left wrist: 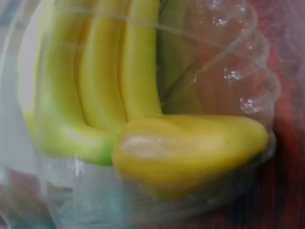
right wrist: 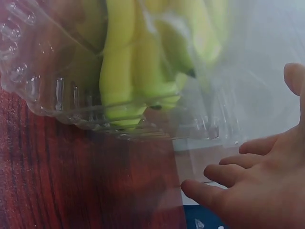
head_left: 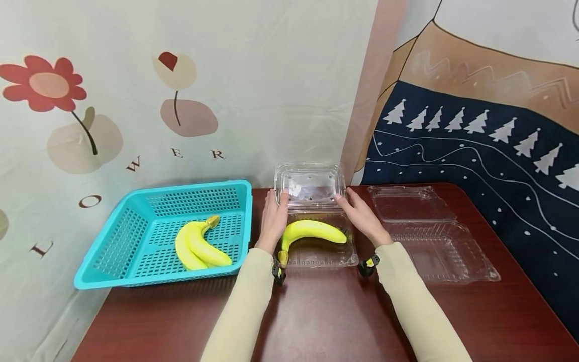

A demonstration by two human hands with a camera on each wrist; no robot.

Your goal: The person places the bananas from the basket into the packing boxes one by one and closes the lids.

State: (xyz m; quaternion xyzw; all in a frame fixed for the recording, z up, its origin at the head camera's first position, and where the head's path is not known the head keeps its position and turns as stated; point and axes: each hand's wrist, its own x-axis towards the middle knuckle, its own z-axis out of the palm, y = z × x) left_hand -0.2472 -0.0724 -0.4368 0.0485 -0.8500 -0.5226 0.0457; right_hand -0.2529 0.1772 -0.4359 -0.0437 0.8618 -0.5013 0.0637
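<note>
Hands (head_left: 274, 218) (head_left: 364, 218) (fingers straight), flanking clear lid (head_left: 311, 182)

**Box (head_left: 316, 262) between left fingers (head_left: 270, 201) and right fingers (head_left: 354, 199)**

Bananas (head_left: 316, 230) lie in it before the fingers, stem at the near left corner; the lid (head_left: 312, 188) stands behind the bananas, between the fingers. On the tabletop (head_left: 316, 317), a basket (head_left: 119, 239) with other bananas (head_left: 194, 246) lies left of the left fingers; a second box (head_left: 436, 251) lies right of the right fingers, its own lid (head_left: 409, 205) behind.

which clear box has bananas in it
The middle box, with yellow bananas inside; the far-right box holds none.
</note>
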